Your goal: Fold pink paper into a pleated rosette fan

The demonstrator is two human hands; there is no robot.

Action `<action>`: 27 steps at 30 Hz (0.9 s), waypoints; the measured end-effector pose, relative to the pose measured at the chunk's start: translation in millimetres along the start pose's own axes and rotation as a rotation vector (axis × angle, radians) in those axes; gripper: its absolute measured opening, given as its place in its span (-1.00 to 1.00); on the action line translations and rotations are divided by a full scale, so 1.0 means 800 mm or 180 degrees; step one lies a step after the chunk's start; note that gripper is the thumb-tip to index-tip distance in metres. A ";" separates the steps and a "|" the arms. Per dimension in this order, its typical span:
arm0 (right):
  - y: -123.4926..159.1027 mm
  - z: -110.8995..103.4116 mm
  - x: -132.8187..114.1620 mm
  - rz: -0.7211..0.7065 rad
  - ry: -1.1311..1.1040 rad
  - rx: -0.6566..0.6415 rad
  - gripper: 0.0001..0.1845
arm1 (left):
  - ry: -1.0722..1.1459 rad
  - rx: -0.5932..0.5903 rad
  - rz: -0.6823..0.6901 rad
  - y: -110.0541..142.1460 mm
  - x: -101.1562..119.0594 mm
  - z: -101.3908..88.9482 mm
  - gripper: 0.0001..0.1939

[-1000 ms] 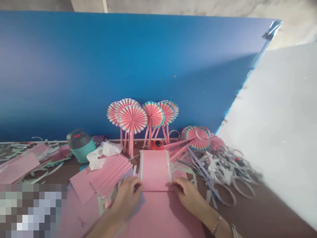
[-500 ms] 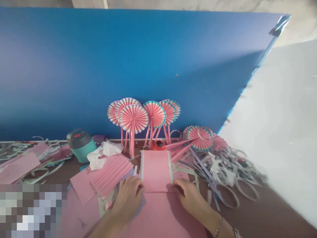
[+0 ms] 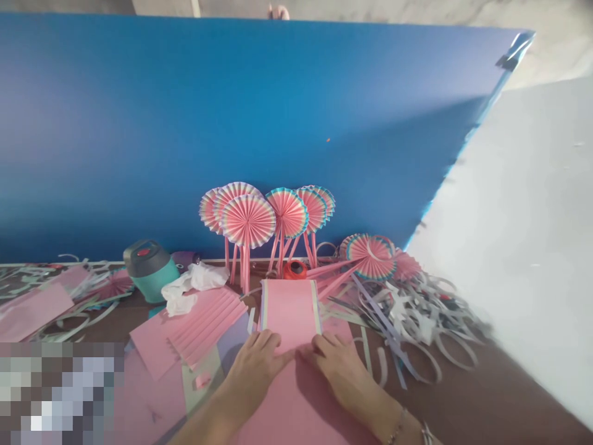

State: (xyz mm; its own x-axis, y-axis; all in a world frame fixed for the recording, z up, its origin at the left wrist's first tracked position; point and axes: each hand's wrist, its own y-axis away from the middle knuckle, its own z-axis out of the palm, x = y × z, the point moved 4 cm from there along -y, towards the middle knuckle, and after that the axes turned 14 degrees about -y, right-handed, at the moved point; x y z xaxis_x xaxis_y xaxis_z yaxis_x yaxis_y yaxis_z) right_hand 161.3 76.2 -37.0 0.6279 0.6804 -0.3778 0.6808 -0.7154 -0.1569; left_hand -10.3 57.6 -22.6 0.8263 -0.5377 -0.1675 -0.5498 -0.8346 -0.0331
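A pink paper strip [image 3: 291, 307] with pale yellow and lilac bands down its long sides lies in front of me, over a larger pink sheet [image 3: 296, 408]. My left hand [image 3: 257, 364] grips the strip's near edge from the left, its curled fingers on top. From the right, my right hand [image 3: 336, 368] holds the same edge. Both thumbs meet near the middle of that edge, and the hands hide most of it. Left of my left hand lies a pleated pink paper [image 3: 208, 324].
Several pink pleated paper fans [image 3: 249, 221] stand against the blue panel [image 3: 185, 111]. More fans [image 3: 370, 256] lie at the right, near tangled paper offcuts [image 3: 421, 318]. A teal container [image 3: 155, 281], crumpled white tissue [image 3: 194, 285] and a red roll [image 3: 294, 269] sit at the back.
My hands have moved inward from the strip's two sides to the middle of its near edge, and the thumbs now meet. A bit of someone's hand now shows above the blue panel.
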 end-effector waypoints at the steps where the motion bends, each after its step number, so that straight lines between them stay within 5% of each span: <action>1: -0.001 -0.001 -0.001 0.0033 0.0010 -0.0106 -0.63 | -0.0033 -0.0013 -0.0008 0.000 0.001 -0.001 -0.44; 6: 0.001 -0.010 0.000 0.0462 -0.0150 -0.0441 -0.68 | 0.0044 -0.0237 -0.0060 0.004 -0.008 0.003 -0.60; 11: 0.007 -0.008 0.009 0.0511 -0.0139 -0.0307 -0.74 | 0.0217 -0.0278 -0.0376 0.014 -0.031 0.008 -0.72; 15: 0.007 -0.005 0.013 0.0480 -0.0086 -0.0205 -0.71 | 0.0203 0.0088 -0.0564 0.016 -0.038 0.012 -0.76; 23: 0.003 -0.006 0.015 0.0212 -0.0045 0.0461 -0.81 | 0.0482 0.1620 -0.1294 0.033 -0.050 -0.014 -0.68; 25: 0.003 -0.011 0.012 0.0058 -0.0268 0.0872 -0.78 | 0.0809 0.1691 -0.1186 0.037 -0.045 -0.018 -0.69; 27: 0.005 -0.018 0.006 -0.0108 -0.0547 0.1192 -0.76 | 0.1253 0.1333 -0.1080 0.036 -0.034 -0.016 -0.70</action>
State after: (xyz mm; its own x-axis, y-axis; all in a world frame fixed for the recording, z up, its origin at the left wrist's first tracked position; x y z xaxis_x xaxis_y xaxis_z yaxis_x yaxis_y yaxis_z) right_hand 172.6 78.4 -26.1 0.5137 0.6909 -0.5087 0.4960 -0.7229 -0.4811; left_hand -47.2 46.9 -6.6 0.9010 -0.3232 0.2893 -0.1867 -0.8910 -0.4138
